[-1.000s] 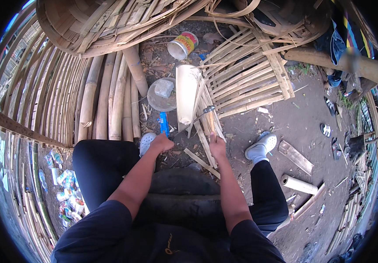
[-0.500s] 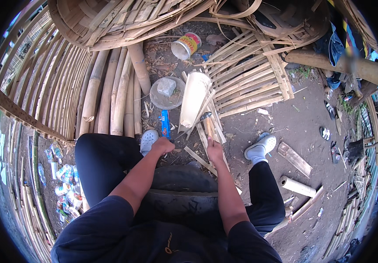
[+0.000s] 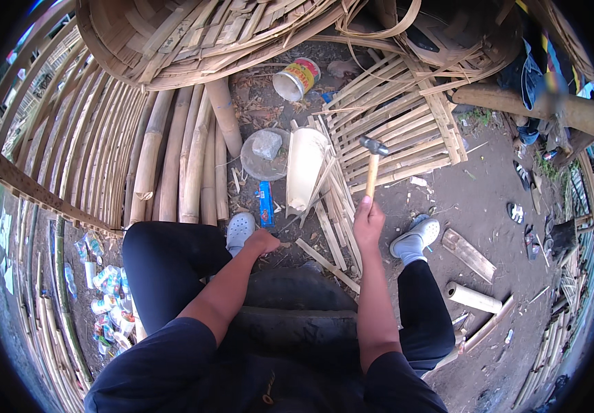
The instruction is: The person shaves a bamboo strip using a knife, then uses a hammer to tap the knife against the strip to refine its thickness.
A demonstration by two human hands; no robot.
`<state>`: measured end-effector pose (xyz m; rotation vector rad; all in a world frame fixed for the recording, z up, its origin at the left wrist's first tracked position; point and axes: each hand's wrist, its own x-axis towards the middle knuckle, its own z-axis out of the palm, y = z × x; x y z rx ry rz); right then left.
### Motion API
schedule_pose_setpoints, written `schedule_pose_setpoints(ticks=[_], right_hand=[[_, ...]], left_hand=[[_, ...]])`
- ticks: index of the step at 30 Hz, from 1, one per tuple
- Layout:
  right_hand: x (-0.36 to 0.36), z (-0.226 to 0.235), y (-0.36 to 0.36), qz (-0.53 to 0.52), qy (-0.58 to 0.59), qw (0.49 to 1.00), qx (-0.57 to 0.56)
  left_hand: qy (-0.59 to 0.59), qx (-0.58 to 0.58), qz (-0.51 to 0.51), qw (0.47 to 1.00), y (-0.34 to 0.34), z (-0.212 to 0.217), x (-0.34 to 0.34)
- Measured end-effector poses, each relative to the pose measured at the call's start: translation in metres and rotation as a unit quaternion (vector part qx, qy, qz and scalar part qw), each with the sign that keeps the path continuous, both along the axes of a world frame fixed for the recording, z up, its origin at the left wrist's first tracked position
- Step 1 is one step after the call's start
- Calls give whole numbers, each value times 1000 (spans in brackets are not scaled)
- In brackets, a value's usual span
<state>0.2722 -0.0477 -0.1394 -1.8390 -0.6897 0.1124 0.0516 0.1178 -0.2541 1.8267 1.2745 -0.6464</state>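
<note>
My right hand grips the wooden handle of a hammer, its dark metal head raised over the edge of a bamboo slat panel. Close to my left shoe, my left hand is closed low in front of me; a small tan tip shows beside it, but what the fingers hold is hidden. Ahead of both hands lies a pale split bamboo half, among thin bamboo strips. A bright blue packet rests on the ground left of that half.
A grey stone sits on a round slab, with a paint-style bucket on its side beyond. Bamboo poles and a slatted bamboo frame stand left. Large woven baskets overhang the far side. Plastic cups lie at left.
My right hand has lifted the hammer up and to the right, away from the bamboo strips. My left hand stays closed, slightly lower in the picture, as the whole view has shifted a little.
</note>
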Motion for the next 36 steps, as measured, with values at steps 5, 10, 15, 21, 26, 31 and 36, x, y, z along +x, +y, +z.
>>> schedule_pose_setpoints(ticks=[5, 10, 15, 21, 26, 31, 36], right_hand=[[14, 107, 8, 61, 56, 893, 443], [-5, -51, -11, 24, 67, 949, 307], [-47, -161, -48, 197, 92, 868, -446], [-32, -129, -41, 144, 66, 890, -427], [-10, -102, -21, 72, 107, 923, -362], [-10, -92, -22, 48, 223, 918, -324], [13, -46, -20, -5, 36, 986, -163]], left_hand=[[6, 18, -41, 999, -1, -2, 1], [11, -12, -43, 999, -1, 10, 21], [27, 11, -29, 999, -6, 30, 15], [-39, -8, 5, 999, -14, 7, 8], [-5, 13, -55, 998, -4, -6, 3], [-9, -24, -21, 999, -7, -9, 10], [-24, -20, -17, 999, -12, 1, 15]])
